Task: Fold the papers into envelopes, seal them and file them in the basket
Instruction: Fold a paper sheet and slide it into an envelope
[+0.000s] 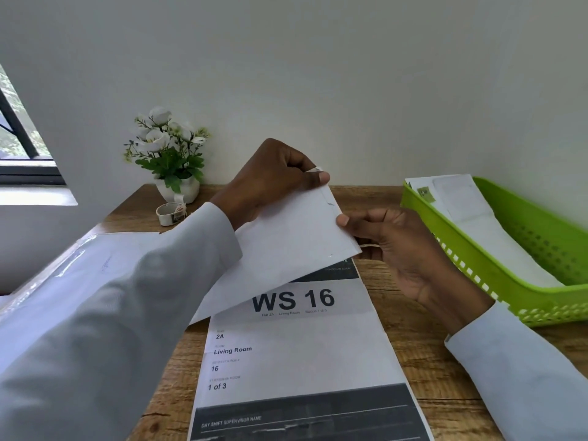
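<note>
1. Head view: both hands are up over the desk (pixel 413 370), holding a white envelope (pixel 286 243) in the air between them, tilted so its right end sits higher than its left.
2. The left hand (pixel 270 179) pinches the envelope's top right corner, thumb on the front, fingers curled behind. There's a little strip of something white at the fingertips, can't tell what exactly.
3. The right hand (pixel 404 246) grips the right edge of the envelope lower down, thumb tip on the front face, fingers bent behind it.
4. Right under the envelope a printed sheet (pixel 302 354) lies flat on the desk, reading "WS 16", "Living Room", "1 of 3".
5. The green basket (pixel 496 278) sits at the right side of the desk with some white envelopes (pixel 471 211) already lying in it.
6. Back left by the wall: a small potted plant (pixel 168 151) with white flowers, and a roll of tape (pixel 171 213) just in front of it.
7. A clear plastic sleeve of papers (pixel 79 259) lies on the left, partly behind the left sleeve.
</note>
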Available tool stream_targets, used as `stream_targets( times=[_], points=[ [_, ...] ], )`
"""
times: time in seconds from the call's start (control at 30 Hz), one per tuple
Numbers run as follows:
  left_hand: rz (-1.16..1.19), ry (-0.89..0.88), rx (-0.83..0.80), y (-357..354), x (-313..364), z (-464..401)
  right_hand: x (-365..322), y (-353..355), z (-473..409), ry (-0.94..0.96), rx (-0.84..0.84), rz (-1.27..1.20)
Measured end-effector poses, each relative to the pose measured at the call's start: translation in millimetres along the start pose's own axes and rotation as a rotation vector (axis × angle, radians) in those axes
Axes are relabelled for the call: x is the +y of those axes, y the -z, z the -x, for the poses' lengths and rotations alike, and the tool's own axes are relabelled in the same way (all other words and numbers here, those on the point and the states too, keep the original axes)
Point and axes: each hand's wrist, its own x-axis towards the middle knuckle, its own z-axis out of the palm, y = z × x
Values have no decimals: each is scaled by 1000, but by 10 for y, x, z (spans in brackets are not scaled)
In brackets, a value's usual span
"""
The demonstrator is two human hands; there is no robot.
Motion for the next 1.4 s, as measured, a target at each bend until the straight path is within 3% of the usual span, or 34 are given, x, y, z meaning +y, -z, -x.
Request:
stream_targets(
  times=[0.63, 0.83, 0.93, 1.03, 1.17, 1.3, 1.4],
  points=[
    [-35, -71, 41, 104, -39, 11, 73, 105, 82, 17, 23, 75],
    [-305, -43, -183, 429, 31, 243, 33, 209, -58, 138, 164, 220],
    [-464, -170, -64, 472, 33, 357, -17, 228, -74, 122, 140, 190],
    [-728, -407, 90, 382, 87, 564, -96, 185, -103, -1, 25, 37],
    [-1096, -739, 125, 114, 48, 927, -109, 186, -163, -78, -43, -145],
    [-1182, -779, 70, -128, -188, 1127, -17, 193, -154, -67, -50, -147],
    [-987, -631, -29, -152, -346, 1194, 59, 197, -159, -78, -32, -107]
  ],
)
